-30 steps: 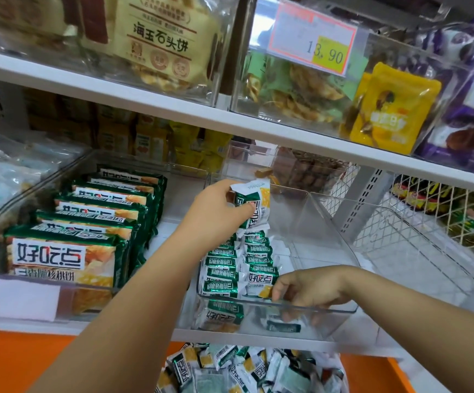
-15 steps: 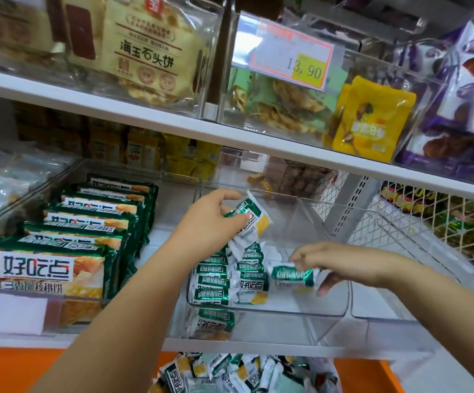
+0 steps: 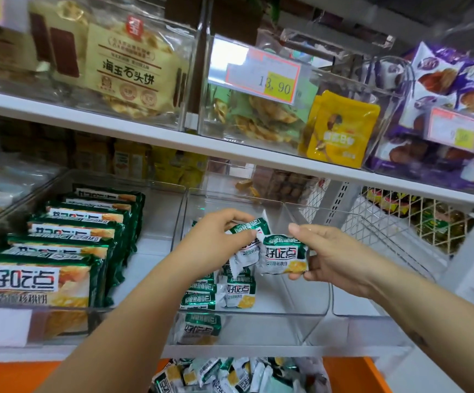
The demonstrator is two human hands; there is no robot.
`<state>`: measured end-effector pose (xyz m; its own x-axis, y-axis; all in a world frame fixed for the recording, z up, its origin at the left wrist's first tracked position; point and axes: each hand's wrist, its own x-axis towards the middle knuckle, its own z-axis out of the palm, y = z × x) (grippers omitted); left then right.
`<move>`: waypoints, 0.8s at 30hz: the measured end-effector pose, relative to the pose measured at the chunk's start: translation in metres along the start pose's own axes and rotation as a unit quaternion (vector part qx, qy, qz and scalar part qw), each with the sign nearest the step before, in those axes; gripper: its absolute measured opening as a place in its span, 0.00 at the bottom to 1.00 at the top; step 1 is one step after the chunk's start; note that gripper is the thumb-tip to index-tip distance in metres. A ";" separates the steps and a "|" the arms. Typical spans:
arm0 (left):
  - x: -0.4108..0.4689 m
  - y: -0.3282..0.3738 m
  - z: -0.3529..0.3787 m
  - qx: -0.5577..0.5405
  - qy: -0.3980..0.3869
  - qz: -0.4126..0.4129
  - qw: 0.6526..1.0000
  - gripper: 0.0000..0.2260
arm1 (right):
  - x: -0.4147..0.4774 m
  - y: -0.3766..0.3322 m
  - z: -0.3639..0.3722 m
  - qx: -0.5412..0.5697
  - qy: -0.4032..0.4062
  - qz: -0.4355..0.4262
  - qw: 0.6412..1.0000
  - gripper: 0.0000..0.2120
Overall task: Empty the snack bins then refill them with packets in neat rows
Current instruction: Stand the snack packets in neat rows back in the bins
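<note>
A clear plastic snack bin (image 3: 309,321) stands on the lower shelf, holding two short rows of small green-and-white packets (image 3: 221,290) along its left side. My left hand (image 3: 210,242) pinches one such small packet (image 3: 245,245) above the rows. My right hand (image 3: 332,256) grips a second packet (image 3: 284,255) right beside it, print facing me. The two packets touch over the bin's middle. One packet (image 3: 199,329) lies behind the bin's front wall.
A clear bin of large green packs (image 3: 68,251) stands to the left. A heap of loose small packets (image 3: 238,375) lies below the shelf edge. A white wire basket (image 3: 371,239) sits to the right. The upper shelf (image 3: 173,140) overhangs with more bins.
My right hand lifted a packet from the bin's floor and brought it up to the left hand's packet. The left hand tilted its packet slightly.
</note>
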<state>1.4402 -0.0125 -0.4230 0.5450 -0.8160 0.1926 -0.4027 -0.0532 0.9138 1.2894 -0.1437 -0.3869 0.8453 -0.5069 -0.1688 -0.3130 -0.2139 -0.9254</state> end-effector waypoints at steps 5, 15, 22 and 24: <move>-0.005 0.006 -0.001 -0.068 -0.037 0.001 0.997 0.13 | -0.004 -0.004 -0.004 0.050 -0.013 0.028 0.998 0.19; -0.008 0.017 0.007 0.040 -0.045 0.078 0.995 0.28 | 0.003 -0.005 0.012 0.040 0.046 0.009 0.998 0.38; -0.008 0.019 -0.003 0.106 -0.046 0.088 0.989 0.34 | 0.000 -0.007 -0.007 -0.214 -0.002 -0.186 0.959 0.35; -0.008 0.018 -0.002 0.103 -0.059 0.082 0.990 0.37 | -0.002 -0.007 -0.006 -0.288 -0.030 -0.215 0.933 0.34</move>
<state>1.4299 -0.0060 -0.4072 0.3748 -0.8841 0.2790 -0.6267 -0.0198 0.7790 1.2877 -0.1466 -0.3776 0.9639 -0.2259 0.1412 -0.1045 -0.8081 -0.5796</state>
